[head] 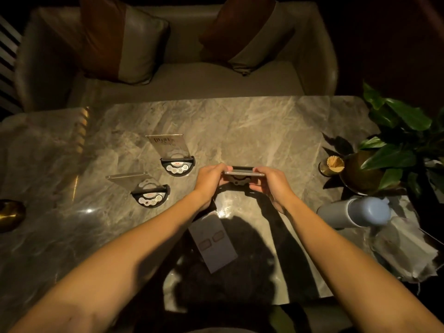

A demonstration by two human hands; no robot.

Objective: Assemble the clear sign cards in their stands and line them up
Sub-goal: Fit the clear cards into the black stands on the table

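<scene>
Two clear sign cards stand in black half-round stands on the marble table point(264, 131): one assembled sign point(171, 152) farther back, another assembled sign point(144, 188) nearer and to its left. Above the table's middle, my left hand point(211, 180) and my right hand point(271, 182) hold a third clear card point(243, 174) by its two ends, seen edge-on, over a black stand point(237, 181) between my hands. Whether the card sits in the stand's slot is hidden by my fingers.
A flat grey card point(212, 241) lies near my forearms. At the right stand a pale blue bottle point(360, 212), crumpled cloth point(403, 251), a potted plant point(394, 150) and a toothpick holder point(332, 164). A brass object point(9, 213) sits at the left edge. A sofa with cushions is behind.
</scene>
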